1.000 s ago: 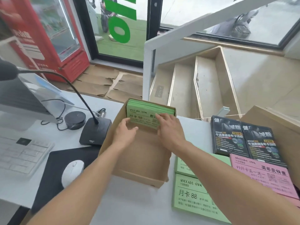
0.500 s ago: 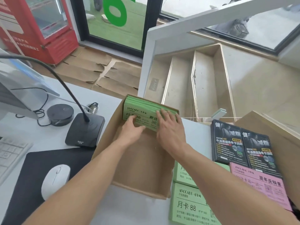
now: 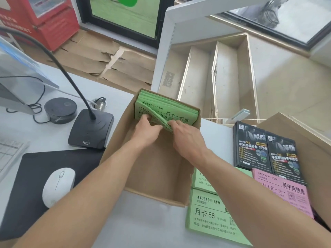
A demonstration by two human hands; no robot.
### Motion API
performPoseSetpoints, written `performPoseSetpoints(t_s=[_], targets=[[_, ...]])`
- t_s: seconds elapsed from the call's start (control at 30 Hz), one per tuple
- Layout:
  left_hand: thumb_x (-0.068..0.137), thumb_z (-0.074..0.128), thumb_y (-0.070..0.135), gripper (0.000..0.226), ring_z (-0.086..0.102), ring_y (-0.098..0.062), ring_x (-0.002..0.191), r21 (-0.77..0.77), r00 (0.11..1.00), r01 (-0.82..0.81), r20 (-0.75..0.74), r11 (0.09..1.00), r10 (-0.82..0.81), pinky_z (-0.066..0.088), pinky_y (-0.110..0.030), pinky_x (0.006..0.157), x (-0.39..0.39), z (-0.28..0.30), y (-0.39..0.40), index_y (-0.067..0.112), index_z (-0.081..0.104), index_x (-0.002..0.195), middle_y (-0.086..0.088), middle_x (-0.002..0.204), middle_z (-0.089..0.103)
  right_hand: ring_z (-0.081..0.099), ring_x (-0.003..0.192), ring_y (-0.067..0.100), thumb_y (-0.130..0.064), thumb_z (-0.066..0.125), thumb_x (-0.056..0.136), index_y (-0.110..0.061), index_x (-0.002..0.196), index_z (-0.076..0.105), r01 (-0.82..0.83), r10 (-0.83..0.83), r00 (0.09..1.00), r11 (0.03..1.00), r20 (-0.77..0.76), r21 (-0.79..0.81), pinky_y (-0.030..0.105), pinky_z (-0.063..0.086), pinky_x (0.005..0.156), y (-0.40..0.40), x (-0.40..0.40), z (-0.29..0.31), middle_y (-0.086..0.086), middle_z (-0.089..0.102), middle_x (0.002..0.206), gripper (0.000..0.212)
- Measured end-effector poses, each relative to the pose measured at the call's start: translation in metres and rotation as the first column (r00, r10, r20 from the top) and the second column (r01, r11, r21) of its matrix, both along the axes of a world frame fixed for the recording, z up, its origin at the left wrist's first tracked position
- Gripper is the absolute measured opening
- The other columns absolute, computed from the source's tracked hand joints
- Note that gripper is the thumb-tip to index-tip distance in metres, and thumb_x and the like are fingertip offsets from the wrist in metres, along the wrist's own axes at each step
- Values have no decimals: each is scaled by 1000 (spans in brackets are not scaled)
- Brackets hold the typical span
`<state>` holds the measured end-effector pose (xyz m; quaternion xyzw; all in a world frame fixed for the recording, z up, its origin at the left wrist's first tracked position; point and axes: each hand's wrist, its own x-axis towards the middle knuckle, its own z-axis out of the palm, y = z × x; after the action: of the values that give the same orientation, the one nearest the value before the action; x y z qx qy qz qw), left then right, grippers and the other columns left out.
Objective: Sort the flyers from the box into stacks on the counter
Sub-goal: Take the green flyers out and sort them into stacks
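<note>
Peeling front green flyers [image 3: 162,120] off box [image 3: 157,169] stack, both hands' fingers [image 3: 171,124] pinching them; next, lift clear onto matching bench [image 3: 125,226] pile.

Bright daylight, soft shadows, bowed edges

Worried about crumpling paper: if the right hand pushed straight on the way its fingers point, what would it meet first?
Probably the green flyers standing in the box: the right hand already touches the front ones, with more packed behind before the box's far wall.
</note>
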<state>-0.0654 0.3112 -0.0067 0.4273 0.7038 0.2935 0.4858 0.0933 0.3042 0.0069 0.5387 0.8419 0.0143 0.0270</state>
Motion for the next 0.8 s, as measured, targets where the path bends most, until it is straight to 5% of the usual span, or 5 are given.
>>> performPoseSetpoints(t_s=[0.23,0.37,0.5,0.63,0.8], targets=[[92,70,31,55,54,-17,119,27,982,-122,145,992,117,40,-28,95,-3,3,-2,18,46,140,1,136,56,63,97,33,-9,44,93,-26,137,50,258,-311,908,943,-281,-212,40,50,77,-2,-1,23,2,68,116,48],[85,79,36,53,63,-8,105,87,916,-262,337,961,219,44,-21,80,-12,19,-10,23,50,128,11,113,65,72,93,19,-10,56,99,-29,123,62,143,-611,465,766,-641,-626,42,61,70,-32,16,54,-7,75,105,31],[78,82,23,68,70,-27,110,-6,723,-142,683,990,108,55,-44,91,-11,51,-35,13,51,138,-7,116,75,72,102,35,-3,59,99,-18,127,62,-92,-715,129,682,-688,-726,49,59,70,-82,41,69,7,74,117,32],[91,67,9,44,69,-35,113,142,649,-18,755,990,-97,54,-56,96,20,87,-90,7,57,134,-13,123,72,68,114,33,1,56,98,-14,130,60,-154,-730,65,667,-681,-729,53,53,95,-137,71,70,6,71,125,35],[88,74,15,22,74,-33,101,274,732,13,653,962,-196,57,-57,90,70,98,-164,13,72,110,-9,110,77,70,109,15,6,64,92,-12,124,64,-82,-663,157,730,-732,-678,30,57,91,-209,101,66,-1,75,117,36]])
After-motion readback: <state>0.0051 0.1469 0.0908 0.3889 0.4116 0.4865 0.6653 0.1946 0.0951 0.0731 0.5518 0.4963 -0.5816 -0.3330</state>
